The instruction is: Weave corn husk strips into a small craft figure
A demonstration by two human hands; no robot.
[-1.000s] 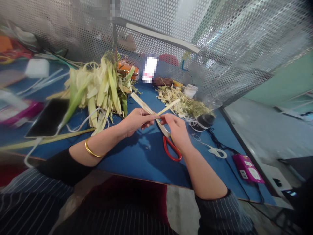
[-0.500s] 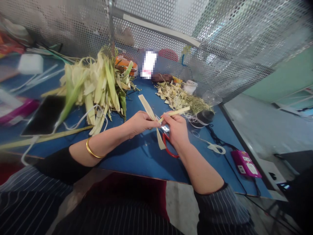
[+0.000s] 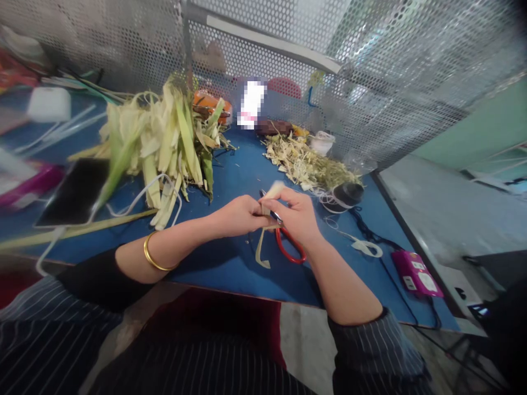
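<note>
Downward from fingers, husk strip, long axis bent, tip rightward.

A husk strip spans your left hand and right hand, scissors beside the latter, with husks and a phone left on the table, scraps and a spool beyond your right, a power box farther right, a screen behind.
</note>
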